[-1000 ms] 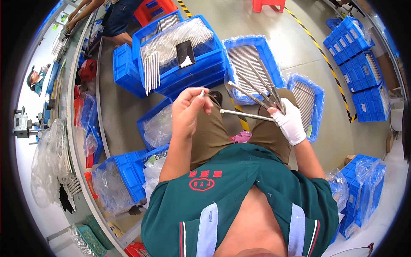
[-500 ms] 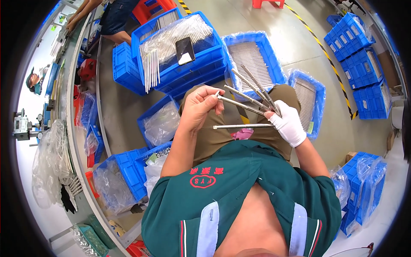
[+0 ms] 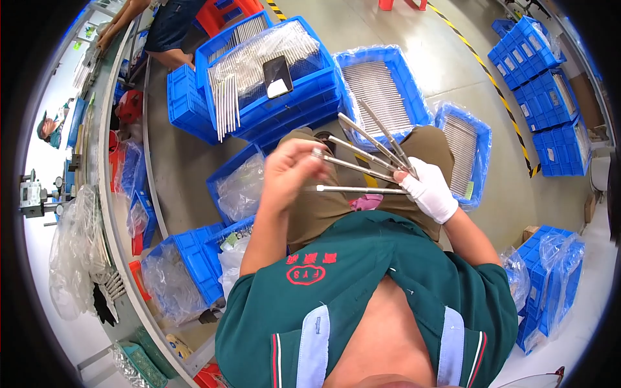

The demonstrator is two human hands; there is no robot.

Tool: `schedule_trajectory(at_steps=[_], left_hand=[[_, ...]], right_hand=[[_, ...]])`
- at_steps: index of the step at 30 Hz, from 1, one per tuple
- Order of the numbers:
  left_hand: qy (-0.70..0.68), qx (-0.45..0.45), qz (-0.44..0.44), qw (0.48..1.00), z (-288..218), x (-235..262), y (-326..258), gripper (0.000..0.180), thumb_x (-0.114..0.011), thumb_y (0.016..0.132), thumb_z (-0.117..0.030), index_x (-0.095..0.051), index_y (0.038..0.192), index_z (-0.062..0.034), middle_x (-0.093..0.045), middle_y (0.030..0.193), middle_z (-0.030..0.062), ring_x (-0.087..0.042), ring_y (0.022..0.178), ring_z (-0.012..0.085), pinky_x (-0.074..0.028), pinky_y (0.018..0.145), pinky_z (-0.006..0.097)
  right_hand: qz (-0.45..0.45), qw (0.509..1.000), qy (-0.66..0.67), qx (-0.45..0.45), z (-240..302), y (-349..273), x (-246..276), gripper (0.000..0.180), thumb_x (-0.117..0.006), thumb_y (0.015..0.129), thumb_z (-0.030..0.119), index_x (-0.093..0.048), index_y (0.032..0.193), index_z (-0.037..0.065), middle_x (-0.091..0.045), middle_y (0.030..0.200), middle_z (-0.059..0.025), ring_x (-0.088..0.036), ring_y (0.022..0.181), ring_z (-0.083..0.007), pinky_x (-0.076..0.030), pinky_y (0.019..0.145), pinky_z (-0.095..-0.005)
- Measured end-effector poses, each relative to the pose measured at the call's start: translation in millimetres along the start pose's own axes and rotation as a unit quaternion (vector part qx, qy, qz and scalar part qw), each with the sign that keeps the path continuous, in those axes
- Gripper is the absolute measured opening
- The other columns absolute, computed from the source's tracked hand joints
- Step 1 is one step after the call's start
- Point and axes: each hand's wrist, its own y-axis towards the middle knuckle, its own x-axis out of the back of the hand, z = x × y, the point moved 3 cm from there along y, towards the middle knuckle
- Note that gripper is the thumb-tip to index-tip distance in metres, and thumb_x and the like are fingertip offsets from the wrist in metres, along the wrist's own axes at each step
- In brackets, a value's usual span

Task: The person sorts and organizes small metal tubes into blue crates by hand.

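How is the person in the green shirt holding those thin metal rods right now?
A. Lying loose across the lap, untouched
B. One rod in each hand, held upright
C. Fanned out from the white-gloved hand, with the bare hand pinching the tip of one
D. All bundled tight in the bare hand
C: several metal rods spread like a fan from the gloved right hand, while the bare left hand grips the far end of one.

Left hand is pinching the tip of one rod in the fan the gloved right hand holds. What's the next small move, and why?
Probably finish with that tip, then shift to the neighbouring rod. The left hand pinches the end of one metal rod, while the gloved right hand grips several rods fanned apart, their other tips free of the fingers. Whether anything is being fitted onto the tip is too small to tell.
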Motion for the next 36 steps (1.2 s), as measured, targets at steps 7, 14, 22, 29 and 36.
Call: schedule_trajectory(at_steps=[7,14,22,29,36], left_hand=[[-0.114,0.017,-0.009,0.993,15,0,9,0.034,-0.062,0.083,-0.025,-0.055,0.104,0.0008,-0.062,0.080,0.0109,-0.062,0.068,0.0164,-0.050,0.063,0.027],[-0.143,0.018,0.077,0.987,24,5,13,0.033,-0.064,0.081,-0.017,-0.056,0.107,0.0005,-0.063,0.078,0.0106,-0.062,0.069,0.0165,-0.050,0.064,0.026],[-0.137,-0.028,0.100,0.985,22,3,19,0.030,-0.066,0.078,-0.012,-0.058,0.103,0.0024,-0.063,0.080,0.0109,-0.062,0.072,0.0177,-0.051,0.066,0.028],[-0.001,0.097,0.128,0.987,38,-25,8,0.026,-0.068,0.073,0.000,-0.058,0.096,0.0039,-0.064,0.083,0.0103,-0.064,0.077,0.0177,-0.052,0.067,0.028],[-0.043,0.087,0.079,0.992,31,-11,-1,0.023,-0.064,0.078,-0.007,-0.057,0.097,0.0032,-0.064,0.079,0.0131,-0.064,0.071,0.0179,-0.051,0.064,0.029]], right_hand=[[0.052,0.998,-0.024,-0.018,5,-1,-6,0.033,-0.057,0.084,0.031,-0.053,0.076,0.000,-0.050,0.060,-0.0163,-0.048,0.055,-0.0271,-0.040,0.055,-0.0340],[0.086,0.983,0.117,-0.113,-1,-8,-8,0.030,-0.056,0.085,0.030,-0.053,0.073,0.002,-0.046,0.057,-0.0019,-0.041,0.051,-0.0087,-0.036,0.047,-0.0268],[0.098,0.968,0.173,-0.151,2,-14,-9,0.029,-0.057,0.085,0.029,-0.052,0.073,0.004,-0.045,0.059,0.0016,-0.039,0.051,-0.0061,-0.033,0.046,-0.0240],[0.079,0.995,0.044,-0.052,10,-8,-17,0.033,-0.057,0.084,0.032,-0.055,0.076,0.000,-0.051,0.059,-0.0095,-0.047,0.052,-0.0174,-0.039,0.051,-0.0313],[0.082,0.997,0.004,-0.006,10,-9,-16,0.033,-0.056,0.084,0.033,-0.057,0.079,0.000,-0.052,0.060,-0.0141,-0.049,0.054,-0.0234,-0.040,0.055,-0.0340]])
